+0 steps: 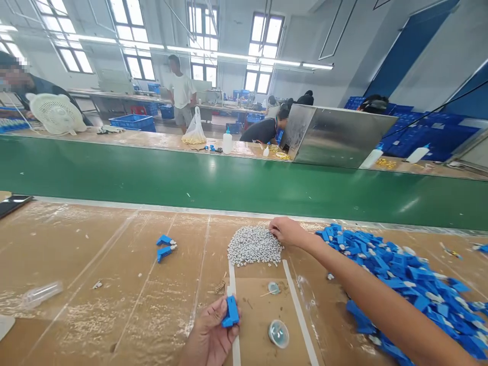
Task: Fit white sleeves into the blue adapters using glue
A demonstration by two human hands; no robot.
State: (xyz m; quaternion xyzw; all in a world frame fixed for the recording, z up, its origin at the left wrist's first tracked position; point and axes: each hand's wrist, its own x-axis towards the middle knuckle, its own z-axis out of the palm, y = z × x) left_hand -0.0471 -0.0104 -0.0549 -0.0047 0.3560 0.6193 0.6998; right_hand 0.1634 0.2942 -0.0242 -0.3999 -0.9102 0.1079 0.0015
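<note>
Low in the middle of the view, my left hand (214, 328) grips a blue plastic part (231, 311) with a white piece at its top end. My right hand (284, 231) reaches across to the right edge of a heap of small grey pieces (254, 246). Its fingers are pinched together against the heap, and what they hold, if anything, is hidden. To the right, partly behind my right forearm, lies a large pile of blue plastic parts (400, 274) with white pieces. A couple of similar blue parts (164, 252) rest on the left of the table.
A small round cup (278, 334) with clear liquid and a smaller dish (273, 287) with a stick stand near my left hand. A clear tube (42, 295) lies at left. Beyond runs a green conveyor belt (168, 178); several people are behind it.
</note>
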